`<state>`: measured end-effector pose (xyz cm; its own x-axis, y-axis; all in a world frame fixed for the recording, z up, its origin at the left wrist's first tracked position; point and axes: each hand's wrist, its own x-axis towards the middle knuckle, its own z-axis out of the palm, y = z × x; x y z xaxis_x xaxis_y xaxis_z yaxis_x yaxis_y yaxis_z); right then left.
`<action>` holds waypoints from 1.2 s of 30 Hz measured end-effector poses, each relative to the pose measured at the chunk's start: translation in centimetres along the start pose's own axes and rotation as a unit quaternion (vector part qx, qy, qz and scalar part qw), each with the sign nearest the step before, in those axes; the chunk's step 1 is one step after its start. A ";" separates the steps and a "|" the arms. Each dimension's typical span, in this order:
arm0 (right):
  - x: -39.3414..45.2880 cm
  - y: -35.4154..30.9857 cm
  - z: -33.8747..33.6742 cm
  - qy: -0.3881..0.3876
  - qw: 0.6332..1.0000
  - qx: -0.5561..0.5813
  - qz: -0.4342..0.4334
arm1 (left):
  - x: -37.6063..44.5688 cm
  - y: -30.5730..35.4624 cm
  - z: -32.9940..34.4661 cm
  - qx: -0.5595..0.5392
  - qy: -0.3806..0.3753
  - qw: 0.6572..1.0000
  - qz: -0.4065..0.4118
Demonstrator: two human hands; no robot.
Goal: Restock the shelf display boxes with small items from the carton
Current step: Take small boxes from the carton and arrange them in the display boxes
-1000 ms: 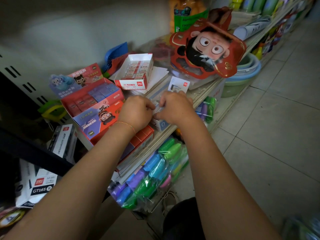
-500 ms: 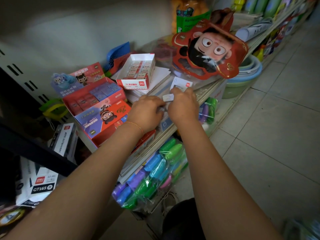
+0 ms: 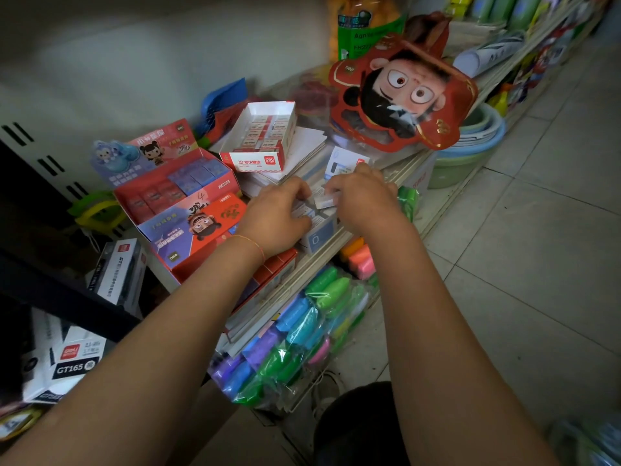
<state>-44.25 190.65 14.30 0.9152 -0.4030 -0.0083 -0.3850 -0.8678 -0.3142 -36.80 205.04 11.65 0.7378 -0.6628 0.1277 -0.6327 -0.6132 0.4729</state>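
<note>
Your left hand [image 3: 277, 219] and right hand [image 3: 361, 200] meet over a small white-and-blue box [image 3: 317, 235] at the front edge of the shelf [image 3: 408, 163]. That box is where the small items are going.

The fingers of your right hand are curled round a small white packet [image 3: 327, 200], which sits between the two hands just above the box. The fingers of your left hand are bent down onto the packets already in the box. Whether they pinch one or only press on them, you cannot tell from here.

Judging by their look, these packets are light, stiff little blocks in smooth wrappers, likely a bit slippery. Take each by its long sides between thumb and fingertips, and slide it in flat beside its neighbours. The cardboard box looks thin and could shift or tip off the shelf edge, so keep one hand steadying it.

Much is hidden. Your hands cover most of the box, so how full it is cannot be seen. The print on the packets is too blurred to read. No carton can be clearly made out as the source. Further back, the open white box of erasers [image 3: 262, 136] and the red display box [image 3: 183, 193] both look stocked, though their far rows are hard to make out in the dim light.
</note>
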 end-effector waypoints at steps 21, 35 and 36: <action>-0.5 -0.1 -0.2 0.005 0.971 0.241 0.008 | -0.2 -0.4 -0.1 0.052 -0.045 0.997 0.046; -0.4 0.1 -0.9 0.122 0.950 0.255 0.134 | -2.1 1.7 -0.3 0.104 -0.028 0.993 0.052; -0.5 0.0 -0.7 0.109 0.949 0.255 0.147 | -2.0 1.9 -0.2 0.121 -0.024 0.992 0.039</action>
<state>-44.78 190.61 14.94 0.7084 -0.7057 0.0126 -0.4618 -0.4769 -0.7479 -39.47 205.29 12.47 0.6754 -0.7290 0.1111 -0.7301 -0.6400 0.2393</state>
